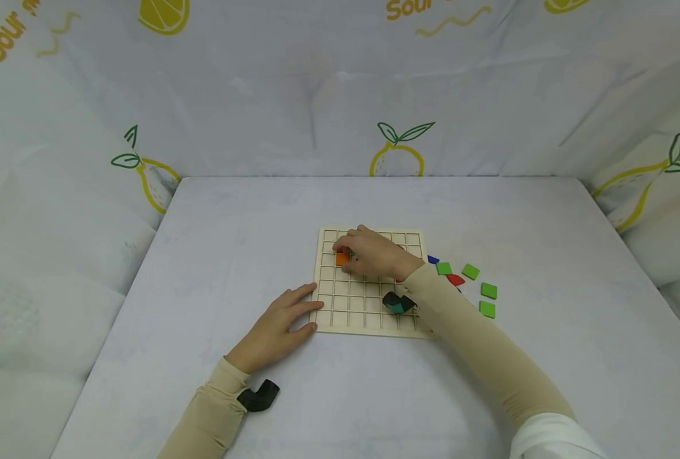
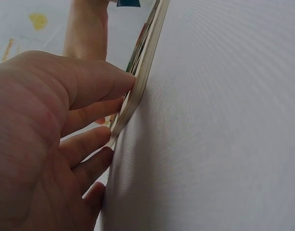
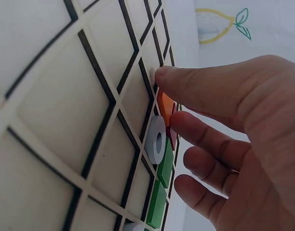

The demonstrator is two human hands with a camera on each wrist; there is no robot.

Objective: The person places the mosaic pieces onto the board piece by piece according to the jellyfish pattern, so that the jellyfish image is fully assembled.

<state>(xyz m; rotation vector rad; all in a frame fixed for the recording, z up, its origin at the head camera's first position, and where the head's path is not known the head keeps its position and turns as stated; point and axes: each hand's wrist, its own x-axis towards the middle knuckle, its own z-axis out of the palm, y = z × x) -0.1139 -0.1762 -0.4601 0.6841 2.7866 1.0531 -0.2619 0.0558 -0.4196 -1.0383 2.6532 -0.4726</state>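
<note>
A pale wooden grid board point(image 1: 340, 306) lies on the table. My right hand point(image 1: 374, 254) is over its upper left part, thumb and index finger at opposite edges of an orange square tile point(image 1: 342, 259). In the right wrist view the orange tile point(image 3: 165, 107) shows between thumb and index fingertip, low in the grid. Beside it are a grey ring-shaped piece point(image 3: 156, 139), green tiles point(image 3: 158, 204) and a partly covered red piece point(image 3: 173, 132). My left hand point(image 1: 276, 325) has its fingers spread and straight, fingertips touching the board's left edge point(image 2: 137, 91).
Right of the board lie several loose green square tiles point(image 1: 489, 291), a red curved piece point(image 1: 456, 279) and a blue piece point(image 1: 433, 259). The right forearm point(image 1: 477, 338) crosses the board's right side. A black wrist device point(image 1: 259, 395) sits by the left sleeve. Lemon-print cloth point(image 1: 259, 95) hangs behind the table.
</note>
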